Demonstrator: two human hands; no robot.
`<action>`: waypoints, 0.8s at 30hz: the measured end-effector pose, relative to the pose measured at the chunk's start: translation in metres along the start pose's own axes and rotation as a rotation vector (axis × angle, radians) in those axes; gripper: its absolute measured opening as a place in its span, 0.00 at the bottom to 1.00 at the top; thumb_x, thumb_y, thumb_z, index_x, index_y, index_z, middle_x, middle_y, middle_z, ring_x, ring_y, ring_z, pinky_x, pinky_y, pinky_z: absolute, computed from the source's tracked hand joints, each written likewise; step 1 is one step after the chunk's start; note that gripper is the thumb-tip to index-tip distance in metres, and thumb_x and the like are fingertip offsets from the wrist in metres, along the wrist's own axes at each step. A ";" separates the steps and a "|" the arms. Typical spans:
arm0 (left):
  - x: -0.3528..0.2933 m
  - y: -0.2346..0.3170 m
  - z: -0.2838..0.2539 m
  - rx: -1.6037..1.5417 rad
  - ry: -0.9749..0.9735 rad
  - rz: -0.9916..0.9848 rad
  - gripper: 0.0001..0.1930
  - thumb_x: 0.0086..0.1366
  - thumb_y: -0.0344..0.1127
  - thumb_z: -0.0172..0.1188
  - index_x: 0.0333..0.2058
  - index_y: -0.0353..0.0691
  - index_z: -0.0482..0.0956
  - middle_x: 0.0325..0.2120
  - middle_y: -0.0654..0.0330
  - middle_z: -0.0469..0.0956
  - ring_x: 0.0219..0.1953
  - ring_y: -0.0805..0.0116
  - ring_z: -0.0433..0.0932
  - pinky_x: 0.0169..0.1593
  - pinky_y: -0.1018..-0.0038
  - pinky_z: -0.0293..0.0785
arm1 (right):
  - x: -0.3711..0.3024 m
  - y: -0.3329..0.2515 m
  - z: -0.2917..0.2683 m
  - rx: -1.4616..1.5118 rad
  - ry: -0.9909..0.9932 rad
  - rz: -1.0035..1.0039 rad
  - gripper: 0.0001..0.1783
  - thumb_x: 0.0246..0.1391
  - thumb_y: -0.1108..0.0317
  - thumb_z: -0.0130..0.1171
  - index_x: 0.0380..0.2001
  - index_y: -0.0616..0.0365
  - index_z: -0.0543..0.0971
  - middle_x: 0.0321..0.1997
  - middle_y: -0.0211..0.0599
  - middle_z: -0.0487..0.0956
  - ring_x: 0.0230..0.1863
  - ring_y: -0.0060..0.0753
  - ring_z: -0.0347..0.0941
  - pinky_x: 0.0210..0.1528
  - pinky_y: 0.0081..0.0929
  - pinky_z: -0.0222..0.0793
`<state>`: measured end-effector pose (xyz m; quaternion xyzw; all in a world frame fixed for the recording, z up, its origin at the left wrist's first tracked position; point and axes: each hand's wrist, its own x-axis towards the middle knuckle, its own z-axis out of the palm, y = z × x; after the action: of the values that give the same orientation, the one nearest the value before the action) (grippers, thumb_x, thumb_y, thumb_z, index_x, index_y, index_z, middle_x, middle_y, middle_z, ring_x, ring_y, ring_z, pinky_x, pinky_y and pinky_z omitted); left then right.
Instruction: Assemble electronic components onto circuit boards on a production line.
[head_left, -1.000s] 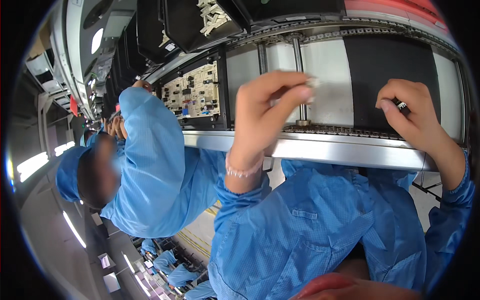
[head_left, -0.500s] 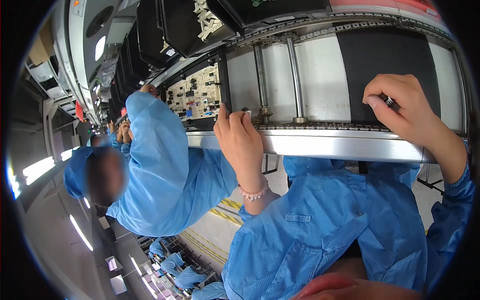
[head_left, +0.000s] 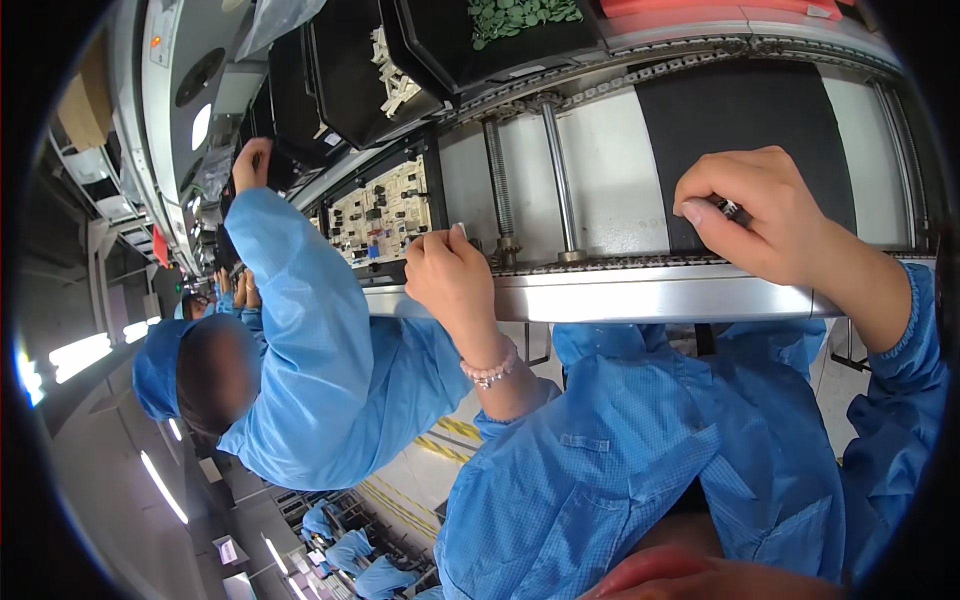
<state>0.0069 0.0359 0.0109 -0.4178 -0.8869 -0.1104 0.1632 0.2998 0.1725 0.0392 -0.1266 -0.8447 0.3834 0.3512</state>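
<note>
My left hand [head_left: 450, 278] is over the conveyor's front rail [head_left: 620, 300], beside the near corner of a framed circuit board [head_left: 385, 215]. Its fingers are curled together; a tiny pale spot shows at the fingertips, and whatever they may hold is too small to make out. The pale board carries many black parts and a blue one. Over a black mat [head_left: 745, 120] on the right, my right hand [head_left: 755, 215] is closed around small black electronic components [head_left: 733, 211] with shiny metal bits, mostly hidden by the fingers.
Black bins line the far side, one with green parts [head_left: 520, 20], another with pale parts [head_left: 395, 85]. A chain [head_left: 640, 75], a threaded rod [head_left: 498, 185] and a smooth rod [head_left: 560, 180] belong to the conveyor. At left a co-worker's arm [head_left: 300, 260] reaches across the line.
My left hand's raised index finger has curled in. The co-worker's hand has lifted from beside the board to the bins. The whole view has shifted, with the conveyor now further left.
</note>
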 end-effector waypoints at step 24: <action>-0.065 0.117 -0.035 -0.357 -0.051 0.224 0.06 0.62 0.33 0.58 0.29 0.37 0.76 0.26 0.55 0.76 0.30 0.52 0.74 0.34 0.61 0.62 | -0.036 -0.003 -0.029 -0.013 0.007 0.023 0.03 0.49 0.77 0.54 0.29 0.63 0.75 0.24 0.39 0.76 0.22 0.35 0.73 0.23 0.26 0.65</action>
<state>0.1437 0.0520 0.0252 -0.5388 -0.8050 -0.2366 0.0754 0.3459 0.1692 0.0373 -0.1397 -0.8446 0.3814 0.3488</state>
